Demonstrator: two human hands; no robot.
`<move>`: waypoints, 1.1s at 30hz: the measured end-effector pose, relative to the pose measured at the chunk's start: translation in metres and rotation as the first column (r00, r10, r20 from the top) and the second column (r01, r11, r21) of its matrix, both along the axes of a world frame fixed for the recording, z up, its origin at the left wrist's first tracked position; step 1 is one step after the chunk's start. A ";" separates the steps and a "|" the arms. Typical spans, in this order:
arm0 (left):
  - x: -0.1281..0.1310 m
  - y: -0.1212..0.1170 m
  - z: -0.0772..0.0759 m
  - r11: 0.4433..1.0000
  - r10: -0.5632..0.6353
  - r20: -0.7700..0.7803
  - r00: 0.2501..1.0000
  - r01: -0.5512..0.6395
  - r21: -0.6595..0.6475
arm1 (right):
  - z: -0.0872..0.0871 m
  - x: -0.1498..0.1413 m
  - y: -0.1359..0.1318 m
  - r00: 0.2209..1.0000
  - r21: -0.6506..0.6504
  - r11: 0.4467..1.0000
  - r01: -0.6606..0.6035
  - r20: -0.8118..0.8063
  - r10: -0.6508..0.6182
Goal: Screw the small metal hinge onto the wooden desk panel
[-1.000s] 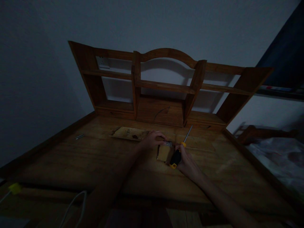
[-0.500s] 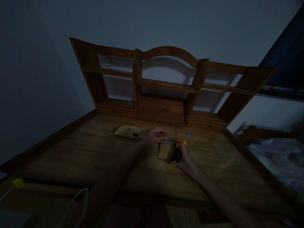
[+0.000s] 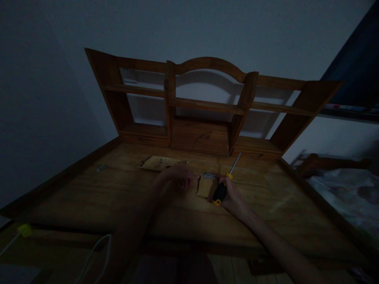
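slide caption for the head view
Right hand holds a screwdriver beside a tan block with a metal piece at its far end; left hand nearby.

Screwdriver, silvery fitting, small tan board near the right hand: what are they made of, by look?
Screwdriver handle: probably plastic or rubber, black and yellow, apparently matte; too dim to tell which.
Screwdriver shaft: likely steel, from its grey sheen.
Silvery fitting: likely bare or plated metal, from its bright highlights.
Small tan board: perhaps wood or fibreboard; flat, dull face, no clear grain.
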State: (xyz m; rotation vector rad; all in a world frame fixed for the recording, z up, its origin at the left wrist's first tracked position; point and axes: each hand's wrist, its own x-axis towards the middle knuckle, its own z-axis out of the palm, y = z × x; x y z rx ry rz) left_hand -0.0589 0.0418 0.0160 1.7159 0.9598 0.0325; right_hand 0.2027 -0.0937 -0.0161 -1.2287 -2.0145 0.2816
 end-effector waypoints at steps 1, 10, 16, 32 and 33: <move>0.000 -0.002 0.000 0.999 -0.038 -0.035 0.999 0.037 -0.030 | -0.001 0.000 0.000 1.000 0.004 1.000 -0.001 0.003 0.001; 0.019 -0.011 -0.004 0.966 -0.234 0.029 0.972 0.236 -0.106 | 0.000 0.000 0.001 1.000 0.024 1.000 -0.018 -0.012 0.018; 0.024 -0.009 -0.012 0.960 -0.249 0.073 0.966 0.256 -0.111 | -0.002 0.000 0.003 0.999 0.012 1.000 -0.017 -0.039 0.018; 0.022 -0.005 -0.019 0.962 -0.233 0.129 0.964 0.248 -0.113 | -0.008 0.009 0.001 0.988 0.042 0.993 -0.114 0.110 0.109; 0.022 -0.005 -0.019 0.961 -0.238 0.130 0.963 0.252 -0.112 | -0.007 0.009 0.000 0.988 0.035 0.993 -0.114 0.112 0.110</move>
